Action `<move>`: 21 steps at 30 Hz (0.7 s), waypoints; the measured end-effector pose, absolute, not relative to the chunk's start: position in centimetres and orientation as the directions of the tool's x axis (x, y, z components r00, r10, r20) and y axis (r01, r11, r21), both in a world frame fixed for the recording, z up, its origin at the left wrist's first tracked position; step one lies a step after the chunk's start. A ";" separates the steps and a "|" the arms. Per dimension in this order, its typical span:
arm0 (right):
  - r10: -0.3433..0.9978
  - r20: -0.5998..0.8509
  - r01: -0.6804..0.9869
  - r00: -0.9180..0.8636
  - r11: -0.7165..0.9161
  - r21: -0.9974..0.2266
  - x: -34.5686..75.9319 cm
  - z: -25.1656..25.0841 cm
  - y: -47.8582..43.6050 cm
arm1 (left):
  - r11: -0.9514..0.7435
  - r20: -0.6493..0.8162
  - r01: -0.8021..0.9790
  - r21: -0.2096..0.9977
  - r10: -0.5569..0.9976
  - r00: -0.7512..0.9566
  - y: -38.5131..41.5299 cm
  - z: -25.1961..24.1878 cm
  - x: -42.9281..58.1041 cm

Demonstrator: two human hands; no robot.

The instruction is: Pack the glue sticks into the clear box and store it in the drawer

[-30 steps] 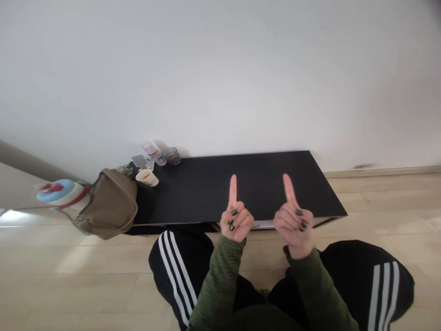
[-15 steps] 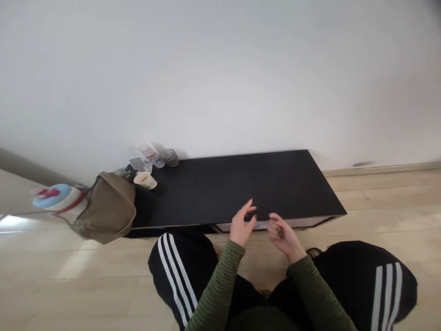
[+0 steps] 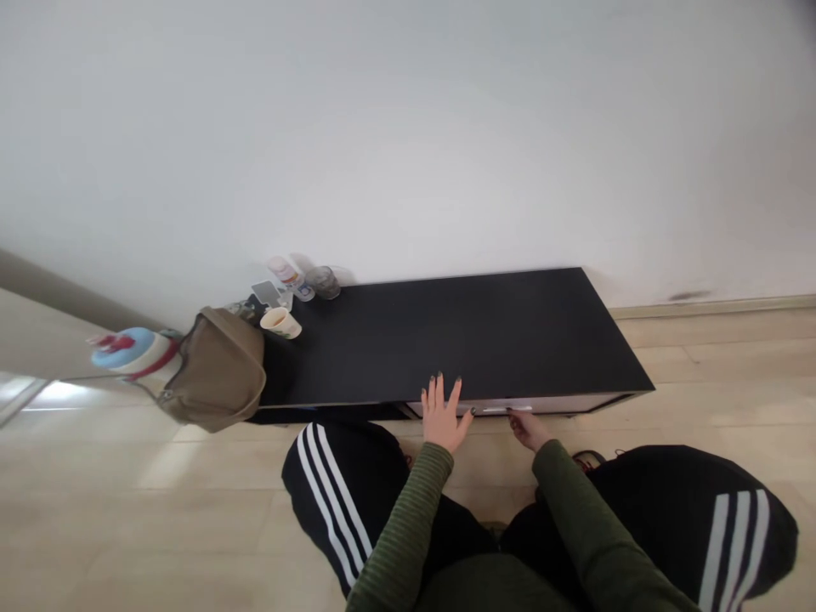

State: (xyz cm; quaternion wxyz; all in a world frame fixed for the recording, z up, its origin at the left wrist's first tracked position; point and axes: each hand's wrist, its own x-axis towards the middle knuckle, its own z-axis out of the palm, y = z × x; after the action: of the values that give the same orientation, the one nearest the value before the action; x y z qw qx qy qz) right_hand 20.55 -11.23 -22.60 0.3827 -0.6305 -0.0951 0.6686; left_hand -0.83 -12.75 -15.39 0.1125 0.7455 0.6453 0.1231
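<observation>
No legible text anywhere. Small bottle [image 3: 290, 276] by the wall has blue/orange label print, possibly lettering, too small to read. Paper cup [image 3: 280, 322] print is equally blurred.

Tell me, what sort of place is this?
Most likely a room in a home: a low black cabinet stands against a plain white wall on a pale wooden floor, with a brown bag and a paper cup at its left end.
</observation>
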 end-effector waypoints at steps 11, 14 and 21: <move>0.553 -0.815 -0.040 -0.173 -0.831 -0.555 20.4 -19.9 -18.9 | -0.268 0.158 0.868 0.417 0.962 0.221 -18.2 -17.0 -1.4; 0.559 -0.694 0.155 -0.453 -0.718 -0.679 21.2 -17.9 -20.1 | -0.349 0.165 0.824 0.447 0.937 0.308 -21.8 -18.3 -0.8; 0.865 -0.501 0.678 0.000 -0.368 -0.636 20.6 -18.3 -14.9 | -0.275 0.054 0.747 0.605 0.951 0.306 -26.0 -17.6 0.9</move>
State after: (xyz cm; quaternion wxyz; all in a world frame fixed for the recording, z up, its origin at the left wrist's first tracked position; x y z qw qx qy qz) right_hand 20.56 -14.86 -18.26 0.1061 -0.6990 -0.5519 0.4422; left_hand 0.93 -25.97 -17.60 0.2432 0.7705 0.5508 0.2091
